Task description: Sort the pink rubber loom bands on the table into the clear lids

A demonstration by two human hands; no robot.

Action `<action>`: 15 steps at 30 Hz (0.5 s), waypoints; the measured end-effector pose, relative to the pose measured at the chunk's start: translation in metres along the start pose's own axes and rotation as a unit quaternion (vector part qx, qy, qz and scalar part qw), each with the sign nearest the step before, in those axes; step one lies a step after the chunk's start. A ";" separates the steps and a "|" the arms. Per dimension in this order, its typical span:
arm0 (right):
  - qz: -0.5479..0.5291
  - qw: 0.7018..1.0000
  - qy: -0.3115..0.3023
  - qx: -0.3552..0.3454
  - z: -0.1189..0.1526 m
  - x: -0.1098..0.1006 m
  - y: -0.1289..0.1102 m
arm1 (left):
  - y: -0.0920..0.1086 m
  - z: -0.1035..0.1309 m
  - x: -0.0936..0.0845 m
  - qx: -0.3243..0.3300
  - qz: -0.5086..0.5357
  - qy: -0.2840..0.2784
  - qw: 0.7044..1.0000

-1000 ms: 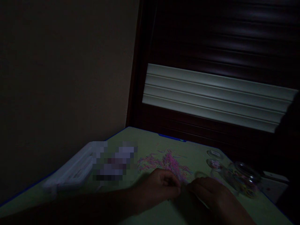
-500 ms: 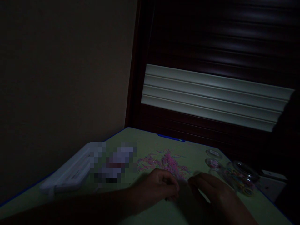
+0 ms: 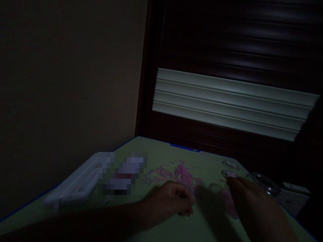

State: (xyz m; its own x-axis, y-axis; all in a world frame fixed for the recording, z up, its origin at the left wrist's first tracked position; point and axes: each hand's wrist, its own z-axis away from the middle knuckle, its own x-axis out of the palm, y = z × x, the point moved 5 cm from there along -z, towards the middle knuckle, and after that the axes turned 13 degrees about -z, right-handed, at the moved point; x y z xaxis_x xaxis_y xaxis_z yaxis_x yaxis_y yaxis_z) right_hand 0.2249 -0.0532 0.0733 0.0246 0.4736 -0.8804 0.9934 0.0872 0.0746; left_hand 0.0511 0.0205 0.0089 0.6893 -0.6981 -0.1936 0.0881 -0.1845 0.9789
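Observation:
A loose heap of small pink and pastel rubber bands [image 3: 183, 171] lies spread on the pale table [image 3: 156, 148]. Just in front of it, my left hand [image 3: 173, 201] rests with curled fingers; whatever they may hold is hidden. My right hand [image 3: 254, 205] reaches over the right side, fingers pressed together, with a thin pale strip like a rubber band [image 3: 223, 180] showing at the tips. Beyond those fingertips stands a small clear container [image 3: 228, 173] with pinkish contents. Under the right hand shows a pink patch [image 3: 230, 205], partly covered. A large clear jar [image 3: 264, 181] is mostly hidden behind that hand.
To the left lies a long white case [image 3: 73, 183], beside a blurred-out object [image 3: 126, 173]. A clear round lid [image 3: 230, 164] sits near the far right edge. Past the table are a wall [image 3: 75, 84] and a dark slatted door [image 3: 227, 43]. The light is dim.
My right hand has moved right, away from my left hand, and now covers much of the large jar. The left hand has stayed in nearly the same place.

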 end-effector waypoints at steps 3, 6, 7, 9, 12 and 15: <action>0.002 0.999 0.012 0.040 0.003 -0.002 0.006 | -0.001 0.001 0.000 0.004 -0.001 -0.005 1.000; 0.011 0.999 0.024 0.047 0.005 -0.005 0.009 | -0.001 0.002 -0.001 -0.002 -0.002 -0.002 1.000; 0.018 0.999 0.025 0.044 0.005 -0.005 0.009 | -0.001 0.002 -0.001 -0.005 -0.002 0.000 1.000; 0.033 0.998 0.023 0.049 0.006 -0.007 0.010 | -0.001 0.002 -0.001 -0.015 -0.004 0.004 1.000; 0.037 0.998 0.018 0.056 0.006 -0.006 0.010 | 0.002 0.002 -0.001 -0.024 -0.011 0.001 1.000; 0.027 0.998 0.012 0.056 0.005 -0.003 0.010 | 0.003 0.002 0.000 -0.030 -0.015 -0.002 0.999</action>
State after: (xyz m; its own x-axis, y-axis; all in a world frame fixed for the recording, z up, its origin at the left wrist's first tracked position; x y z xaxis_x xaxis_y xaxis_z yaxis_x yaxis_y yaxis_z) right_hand 0.2356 -0.0582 0.0740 0.0762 0.4954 -0.8653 0.9971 -0.0366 0.0669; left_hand 0.0492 0.0186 0.0114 0.6835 -0.6951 -0.2228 0.1512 -0.1638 0.9748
